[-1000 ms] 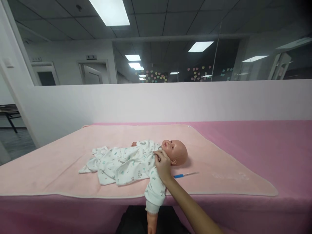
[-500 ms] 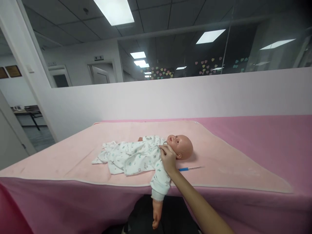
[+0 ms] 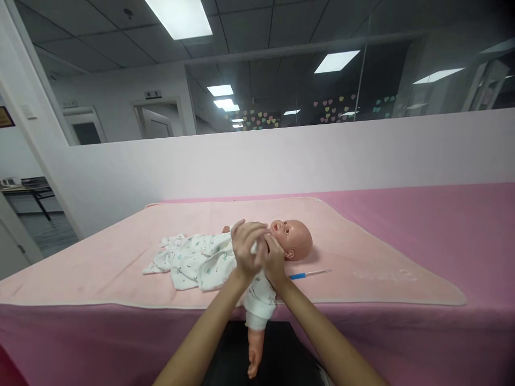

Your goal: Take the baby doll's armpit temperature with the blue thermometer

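Observation:
A baby doll (image 3: pixel 296 238) lies on its back, its head to the right, dressed in a white printed gown (image 3: pixel 193 262). My right hand (image 3: pixel 276 262) is at the doll's neck, thumb and fingers pinched on the gown's collar. Over the doll's chest is my left hand (image 3: pixel 247 249), close beside the right one, its fingers stretched out and somewhat blurred. The two hands hide the collar and the upper chest. One doll arm (image 3: pixel 255 348) hangs over the table's front edge. Right of my right wrist lies a thin blue-and-clear stick (image 3: pixel 309 274), resembling a thermometer.
A pale peach blanket (image 3: pixel 370 262) lies under the doll, over a pink cover (image 3: pixel 434 225) that drapes down the front. Behind the table stands a low white wall (image 3: pixel 281 161) with glass above it. A dark lap shows below the front edge.
My left hand has come into view from below and reached the doll's chest. The right hand stays at the collar. The whole view has shifted slightly.

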